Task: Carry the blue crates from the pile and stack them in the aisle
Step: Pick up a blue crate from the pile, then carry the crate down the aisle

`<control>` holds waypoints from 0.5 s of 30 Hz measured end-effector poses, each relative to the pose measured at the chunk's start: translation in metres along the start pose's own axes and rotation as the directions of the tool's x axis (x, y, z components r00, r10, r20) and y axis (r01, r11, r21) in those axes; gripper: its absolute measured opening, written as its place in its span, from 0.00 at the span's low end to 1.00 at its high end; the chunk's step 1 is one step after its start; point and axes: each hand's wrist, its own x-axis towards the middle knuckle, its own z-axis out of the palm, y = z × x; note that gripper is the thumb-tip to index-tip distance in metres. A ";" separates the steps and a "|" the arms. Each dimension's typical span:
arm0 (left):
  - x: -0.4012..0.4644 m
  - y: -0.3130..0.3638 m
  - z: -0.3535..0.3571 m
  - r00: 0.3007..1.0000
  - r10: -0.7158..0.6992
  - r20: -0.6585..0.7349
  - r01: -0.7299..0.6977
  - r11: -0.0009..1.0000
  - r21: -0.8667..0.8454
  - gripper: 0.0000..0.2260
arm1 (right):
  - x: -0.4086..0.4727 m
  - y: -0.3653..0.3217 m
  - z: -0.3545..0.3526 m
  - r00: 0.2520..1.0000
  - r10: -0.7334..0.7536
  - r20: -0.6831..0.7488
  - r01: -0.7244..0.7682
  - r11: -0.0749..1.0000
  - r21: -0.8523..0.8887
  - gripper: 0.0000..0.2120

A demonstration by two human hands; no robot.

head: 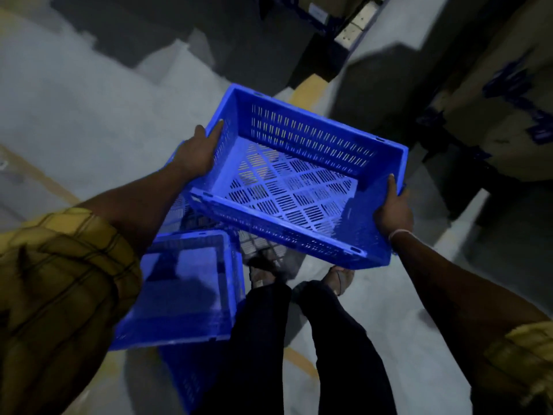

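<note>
An empty blue slotted crate (299, 175) is held in the air, tilted, above the floor. My left hand (197, 154) grips its left short wall and my right hand (393, 212) grips its right short wall. Below it to the left, a stack of blue crates (185, 289) stands on the floor, its top one open and empty. Another blue crate (179, 211) lies partly hidden under the held crate.
The floor is grey concrete (74, 115) with yellow lines (305, 91). Cardboard boxes with blue print (493, 115) line the right side. Dark shelving with boxes (299, 19) stands ahead. My legs and sandalled feet (338, 280) stand beside the stack.
</note>
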 end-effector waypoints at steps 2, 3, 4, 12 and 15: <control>-0.027 0.015 -0.036 1.000 0.024 0.002 -0.024 0.999 -0.026 0.37 | -0.030 -0.001 -0.037 1.000 0.013 -0.014 -0.013 1.000 0.023 0.41; -0.042 0.022 -0.054 0.999 0.046 -0.002 -0.046 0.999 -0.029 0.37 | -0.047 -0.001 -0.057 0.999 0.027 -0.022 -0.026 0.999 0.028 0.39; -0.058 0.030 -0.073 0.998 0.064 -0.006 -0.064 0.997 -0.029 0.37 | -0.064 -0.001 -0.077 0.999 0.043 -0.029 -0.042 0.999 0.034 0.38; -0.169 0.102 -0.183 0.968 0.224 -0.113 -0.228 0.973 -0.025 0.35 | -0.211 0.044 -0.198 0.983 0.113 -0.145 -0.090 0.984 0.155 0.38; -0.177 0.134 -0.196 0.933 0.330 -0.145 -0.330 0.944 0.025 0.35 | -0.248 0.075 -0.205 0.957 0.159 -0.244 -0.100 0.966 0.239 0.37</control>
